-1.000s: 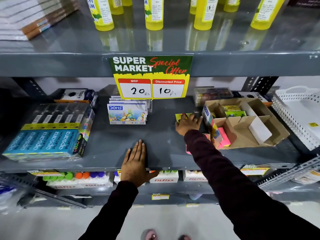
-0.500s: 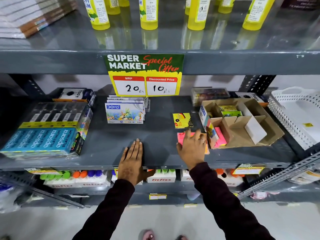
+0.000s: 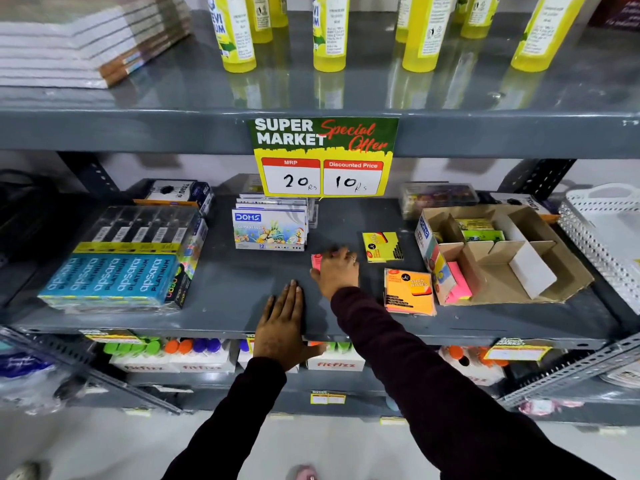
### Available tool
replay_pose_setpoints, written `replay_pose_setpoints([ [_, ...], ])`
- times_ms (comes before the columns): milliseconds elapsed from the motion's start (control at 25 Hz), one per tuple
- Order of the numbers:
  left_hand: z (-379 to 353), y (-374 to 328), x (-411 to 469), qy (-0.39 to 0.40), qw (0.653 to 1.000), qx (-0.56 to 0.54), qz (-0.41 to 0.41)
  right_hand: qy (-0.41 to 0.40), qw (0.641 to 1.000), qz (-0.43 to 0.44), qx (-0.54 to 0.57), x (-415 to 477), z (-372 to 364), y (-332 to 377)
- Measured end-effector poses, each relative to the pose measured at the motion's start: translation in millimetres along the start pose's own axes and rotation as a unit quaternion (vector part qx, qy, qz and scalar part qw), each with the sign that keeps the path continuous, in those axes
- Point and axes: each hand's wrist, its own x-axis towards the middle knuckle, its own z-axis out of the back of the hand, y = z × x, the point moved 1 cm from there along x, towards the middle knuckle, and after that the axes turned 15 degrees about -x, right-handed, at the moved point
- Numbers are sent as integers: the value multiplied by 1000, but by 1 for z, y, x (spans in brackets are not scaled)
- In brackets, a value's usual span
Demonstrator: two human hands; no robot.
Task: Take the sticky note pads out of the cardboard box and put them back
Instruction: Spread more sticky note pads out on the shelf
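Observation:
The open cardboard box (image 3: 561,282) with dividers sits at the right of the grey shelf (image 3: 225,296). Inside it stand a pink pad (image 3: 459,284) at the front left and green and yellow pads (image 3: 481,232) at the back. On the shelf left of the box lie an orange sticky note pad (image 3: 408,291) and a yellow pad (image 3: 381,247). My right hand (image 3: 337,273) rests over a pink pad (image 3: 316,261) on the shelf, fingers curled on it. My left hand (image 3: 284,327) lies flat on the shelf's front edge, holding nothing.
A stack of DOMS pastel boxes (image 3: 270,230) stands just left of my right hand. Blue Apsara pencil packs (image 3: 114,275) fill the left side. A white perforated basket (image 3: 602,233) is at the far right. A price sign (image 3: 323,157) hangs from the upper shelf.
My right hand moved from the box's front left leftward with a pink pad to the shelf's middle. An orange pad now lies uncovered beside the box. My left hand stayed put.

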Motion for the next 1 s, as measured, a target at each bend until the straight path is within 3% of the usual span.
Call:
replay_pose_setpoints([
  [160,0,1,0,-8,1000,8,-12,-33,999,-15,7,-15,6,-15],
  [360,-1,-1,-1,-9,1000,27,1,-35,988,-153,-12,-62,1,-88],
  [480,-3,2,-1,-1,999,41,-2,-30,981,-190,-9,-75,-6,-99],
  [640,-1,0,0,-4,1000,25,-3,-94,980,-173,-23,-79,3,-85],
  [760,-1,0,-1,-8,1000,5,-7,-110,988,-100,-38,-90,1,-54],
  [1000,0,0,0,6,1000,-1,3,-31,997,-44,-54,-93,-24,-22],
])
